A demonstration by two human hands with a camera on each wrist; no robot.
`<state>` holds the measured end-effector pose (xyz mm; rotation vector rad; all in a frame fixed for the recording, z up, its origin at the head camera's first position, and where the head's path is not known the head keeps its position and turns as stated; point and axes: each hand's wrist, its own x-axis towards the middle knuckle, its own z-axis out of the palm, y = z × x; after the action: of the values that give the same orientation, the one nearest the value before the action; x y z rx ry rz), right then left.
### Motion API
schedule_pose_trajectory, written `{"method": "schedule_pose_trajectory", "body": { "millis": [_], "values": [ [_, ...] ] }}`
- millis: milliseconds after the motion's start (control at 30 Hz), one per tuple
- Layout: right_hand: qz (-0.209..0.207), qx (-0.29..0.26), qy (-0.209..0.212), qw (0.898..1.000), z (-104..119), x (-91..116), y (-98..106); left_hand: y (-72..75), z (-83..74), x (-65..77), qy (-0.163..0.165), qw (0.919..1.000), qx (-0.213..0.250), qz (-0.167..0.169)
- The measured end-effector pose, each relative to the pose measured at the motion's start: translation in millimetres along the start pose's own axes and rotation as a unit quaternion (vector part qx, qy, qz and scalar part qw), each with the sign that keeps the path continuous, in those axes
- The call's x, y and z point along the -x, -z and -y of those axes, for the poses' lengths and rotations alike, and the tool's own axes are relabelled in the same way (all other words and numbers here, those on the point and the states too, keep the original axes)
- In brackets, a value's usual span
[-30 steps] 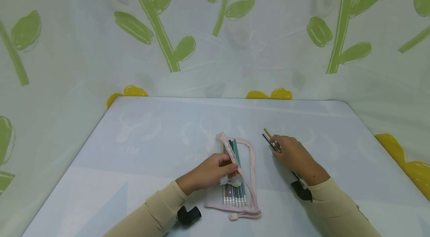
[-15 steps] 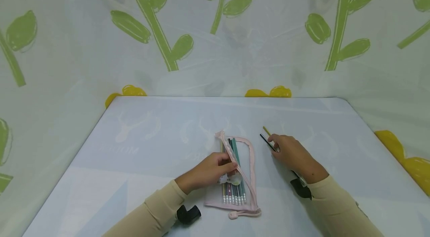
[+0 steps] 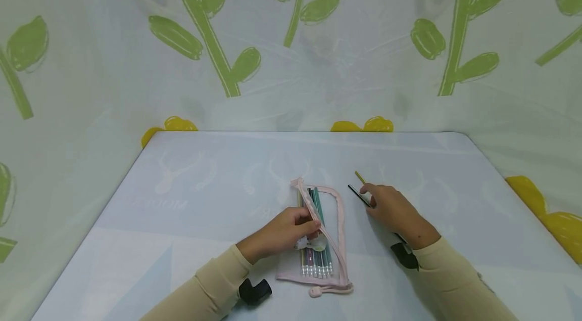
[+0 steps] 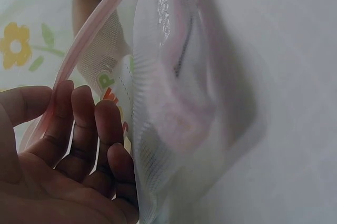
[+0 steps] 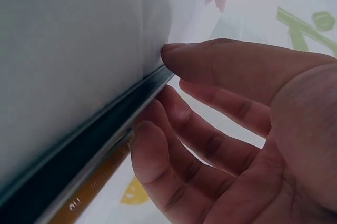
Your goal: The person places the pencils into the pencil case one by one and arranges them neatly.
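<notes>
A see-through mesh pencil case (image 3: 342,220) with pink trim lies on the table, several pencils (image 3: 325,260) with metal ends inside it. My left hand (image 3: 284,232) pinches the pink zipper edge (image 4: 95,23) between thumb and fingers, holding the mouth lifted. To the right of the case, my right hand (image 3: 393,210) grips a dark pencil (image 3: 358,195) between thumb and fingertips, close to the tabletop. A yellow pencil (image 3: 360,177) lies beside it, touching or nearly touching the fingers; in the right wrist view this yellow pencil (image 5: 92,187) runs alongside the dark pencil (image 5: 105,129).
The pale table (image 3: 204,174) extends all round the case. A pink zipper pull (image 3: 316,291) sits at the case's near end. Behind the table hangs a white cloth (image 3: 364,68) with green leaves and yellow flowers. Black camera mounts (image 3: 255,291) sit under both wrists.
The dark pencil's tip has shifted slightly left and swung away from the yellow pencil. My right hand has moved a little left. The left hand keeps its hold on the case edge.
</notes>
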<state>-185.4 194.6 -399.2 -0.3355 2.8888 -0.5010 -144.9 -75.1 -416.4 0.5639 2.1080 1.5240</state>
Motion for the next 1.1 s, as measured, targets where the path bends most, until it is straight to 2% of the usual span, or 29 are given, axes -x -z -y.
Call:
{"method": "schedule_pose_trajectory", "body": {
  "millis": [600,867,1100],
  "values": [
    [-0.001,0.01,0.005,1.0,3.9,1.9,0.2,0.4,1.1,-0.4,0.0,1.0,0.003,0.003],
    [-0.027,0.022,0.026,0.999,4.1,3.1,3.9,0.5,0.5,0.0,-0.001,1.0,-0.001,0.002],
    [-0.026,0.008,0.036,0.999,6.2,4.0,8.4,-0.6,0.8,-0.8,-0.004,1.0,0.001,0.003]
  ]
}}
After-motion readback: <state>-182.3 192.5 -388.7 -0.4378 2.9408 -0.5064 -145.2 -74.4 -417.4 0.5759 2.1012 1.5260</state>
